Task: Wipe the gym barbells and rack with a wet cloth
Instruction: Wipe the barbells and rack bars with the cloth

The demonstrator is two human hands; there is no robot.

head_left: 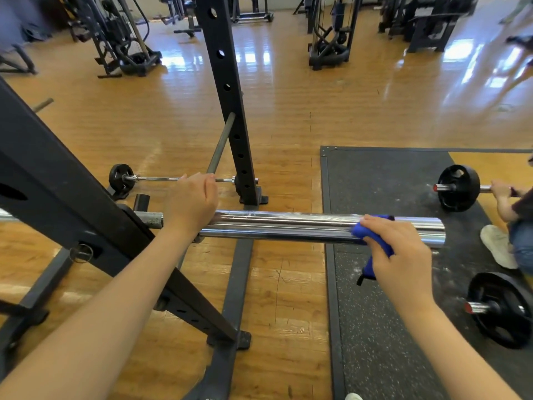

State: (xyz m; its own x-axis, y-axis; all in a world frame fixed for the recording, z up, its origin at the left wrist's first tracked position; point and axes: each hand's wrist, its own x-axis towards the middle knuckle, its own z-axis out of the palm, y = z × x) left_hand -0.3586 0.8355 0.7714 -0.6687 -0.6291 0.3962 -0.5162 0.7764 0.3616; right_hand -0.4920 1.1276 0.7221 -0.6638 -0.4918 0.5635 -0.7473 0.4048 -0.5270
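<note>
Right hand [399, 249] grips a bunched blue cloth [372, 241], fingers curled round it, pressing it against the near side of the chrome barbell sleeve [288, 228] towards its free end; a tail of cloth hangs down below the hand. Left hand [193, 203] sits on top of the same sleeve at its inner end, fingers curled over the far side, so it holds the bar just beside the rack upright [66, 183]. Sleeve runs left to right across the middle of the view, sticking out rightward from the black rack, its free end above the edge of a black speckled rubber mat [389, 284]. Second rack upright [227, 96] with a row of holes stands further back, on the wooden floor [288, 111]; a thin grey bar [222, 142] leans against it. Small barbell [161, 178] with a black plate lies on the floor behind the left hand, near the base of that back upright. On the mat to the right, another barbell with a black plate [458, 187], with another person's hand [500, 190] on its shaft; that person's light shoe [497, 245] is on the mat just beside it. One more plate-loaded bar end [501, 308] lies nearer, at lower right. Gym machines [124, 33] stand in the background, blurry.
</note>
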